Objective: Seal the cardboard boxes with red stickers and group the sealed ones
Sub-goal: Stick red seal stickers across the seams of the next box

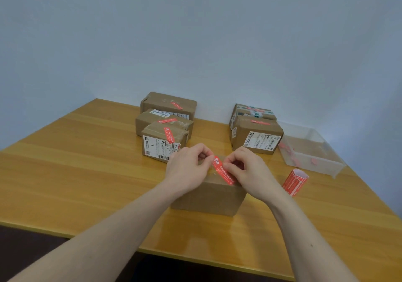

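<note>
A plain cardboard box [208,197] stands near the table's front edge. A red sticker [224,170] lies slanted across its top. My left hand [187,168] pinches the sticker's far end with curled fingers. My right hand [248,170] has its curled fingers on the sticker's middle and covers the box's right top. Behind, on the left, three boxes [165,138] with red stickers stand together. Two more stickered boxes [256,136] stand at the back right.
A roll of red stickers [295,181] lies on the wooden table [87,173] right of the near box. A clear plastic tray [311,151] with red scraps sits at the far right. A pale wall stands behind the table.
</note>
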